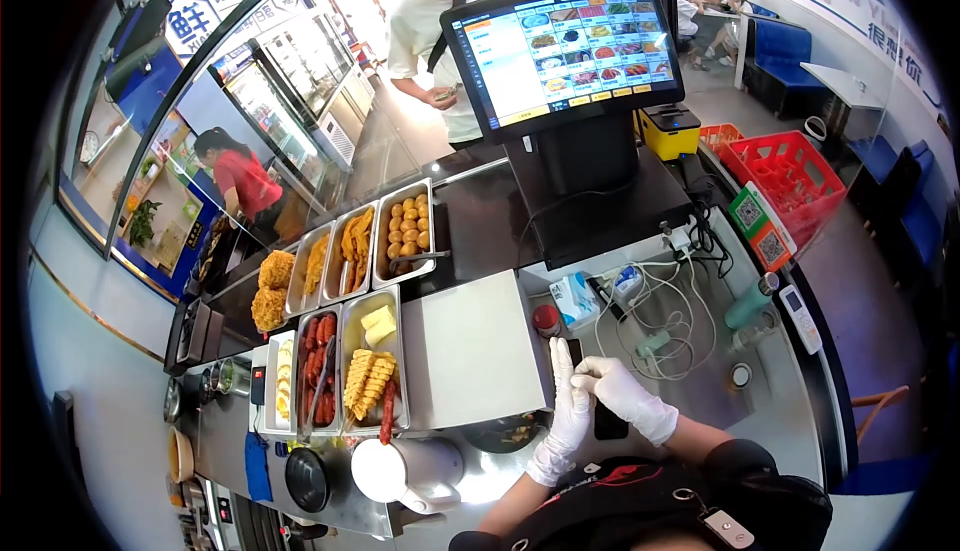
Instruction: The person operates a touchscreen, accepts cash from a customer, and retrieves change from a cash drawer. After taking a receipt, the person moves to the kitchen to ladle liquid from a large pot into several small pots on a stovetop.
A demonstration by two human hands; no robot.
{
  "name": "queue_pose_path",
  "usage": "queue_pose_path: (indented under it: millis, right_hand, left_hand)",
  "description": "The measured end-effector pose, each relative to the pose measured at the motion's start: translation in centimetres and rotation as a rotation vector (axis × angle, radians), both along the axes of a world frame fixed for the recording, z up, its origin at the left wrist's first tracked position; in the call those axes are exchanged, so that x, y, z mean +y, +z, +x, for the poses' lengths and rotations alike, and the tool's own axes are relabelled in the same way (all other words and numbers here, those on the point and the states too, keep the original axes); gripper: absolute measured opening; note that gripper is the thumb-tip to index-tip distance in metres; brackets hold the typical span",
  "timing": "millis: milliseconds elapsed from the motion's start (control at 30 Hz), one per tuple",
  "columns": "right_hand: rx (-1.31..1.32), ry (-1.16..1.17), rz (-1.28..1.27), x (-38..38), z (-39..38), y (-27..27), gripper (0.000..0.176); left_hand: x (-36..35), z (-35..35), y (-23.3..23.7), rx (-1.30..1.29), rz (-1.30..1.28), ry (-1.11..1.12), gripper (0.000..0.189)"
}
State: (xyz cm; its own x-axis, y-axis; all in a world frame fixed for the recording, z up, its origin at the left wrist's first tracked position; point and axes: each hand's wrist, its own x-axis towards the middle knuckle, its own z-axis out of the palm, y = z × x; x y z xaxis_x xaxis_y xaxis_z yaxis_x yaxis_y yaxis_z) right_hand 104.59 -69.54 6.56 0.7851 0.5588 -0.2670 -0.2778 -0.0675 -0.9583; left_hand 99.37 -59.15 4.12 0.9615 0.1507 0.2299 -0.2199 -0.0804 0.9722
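Note:
My left hand [566, 413], in a white glove, points upward with its fingers stretched out straight. Against its side, near the fingers, my right hand [628, 396] in a matching glove has its fingers drawn together; whether they pinch the left glove or something small is hidden. A dark phone-like slab [610, 423] lies on the counter beneath the hands. Just beyond my left fingertips stands a jar with a red lid [546, 320], beside a blue and white box [575, 299]. White cables [690, 326] lie tangled beyond my right hand.
Metal trays hold sausages [320, 371], brown eggs [408, 226] and skewered food [368, 383]. Left of me stands a white pitcher [425, 471]. A touchscreen till [565, 51] rises ahead, with a person [425, 51] behind it. At right are a green bottle [752, 301] and red crate [785, 176].

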Motion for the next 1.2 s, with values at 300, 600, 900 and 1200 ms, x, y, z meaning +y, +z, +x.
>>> queue_pose_path:
  millis: [300, 600, 900, 1200]
  right_hand:
    - [-0.108, -0.019, -0.039, -1.0, -0.9, -1.7, 0.018]
    - [0.05, 0.039, 0.021, -2.5, -2.4, -2.0, 0.02]
    - [0.162, -0.07, 0.039, -2.1, -5.2, -3.2, 0.016]
    - [0.169, -0.073, 0.057, -2.9, -5.3, -3.4, 0.012]
  left_hand:
    - [-0.1, -1.2, -2.2, -0.064, 0.239, 0.056, 0.091]
    - [-1.5, -2.9, -2.8, -0.009, 0.23, 0.034, 0.093]
    - [-2.8, -4.1, -2.5, 0.205, -0.025, -0.006, 0.105]
    - [-2.3, -4.9, -3.2, 0.249, -0.064, -0.049, 0.086]
